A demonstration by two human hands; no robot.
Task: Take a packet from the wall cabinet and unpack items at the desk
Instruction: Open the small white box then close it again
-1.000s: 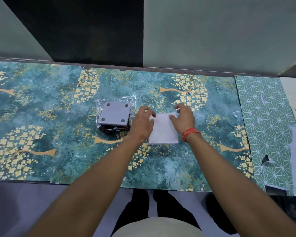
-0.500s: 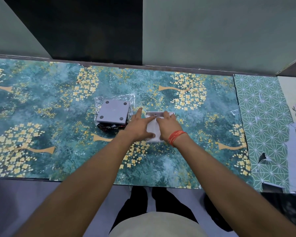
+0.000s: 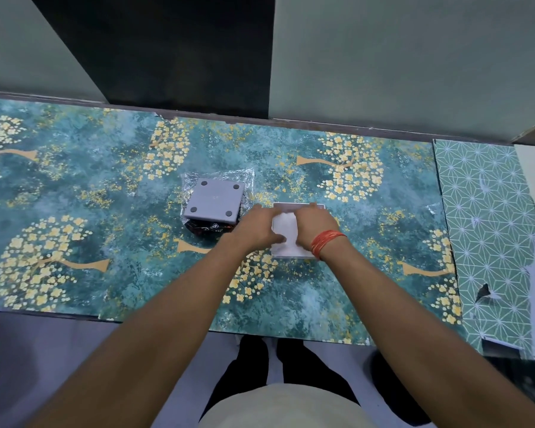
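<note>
1. Here, at the desk (image 3: 74,211), I see both hands down on a flat white packet (image 3: 286,225) lying directly beneath them, its long axis running away from the person's body toward the wall.

2. The left hand (image 3: 257,225) covers the packet's left edge, fingers curled over it; whether they are pinching a flap or only pressing, I cannot tell.

3. The right hand (image 3: 314,223), with red thread bands (image 3: 326,244) at the wrist, lies over the packet's right half, fingers bent forward toward the far edge; its hold too is hidden from me.

4. Only a strip of white shows between the two hands, plus the far edge beyond the fingertips and the near corner just under the right wrist.

5. Just to the left of the left hand sits a grey square device (image 3: 215,200), four round feet up, resting on crinkled clear wrapping (image 3: 247,177) with something dark under its near side.

6. My read: the unpacking is under way, with one item already out and this packet being opened. Both hands are equally near; the opening pull would likely run across the short axis, the hands drawing apart left and right.

7. The risk, as I judge it, is the flat packet sliding on the smooth patterned covering.
</note>
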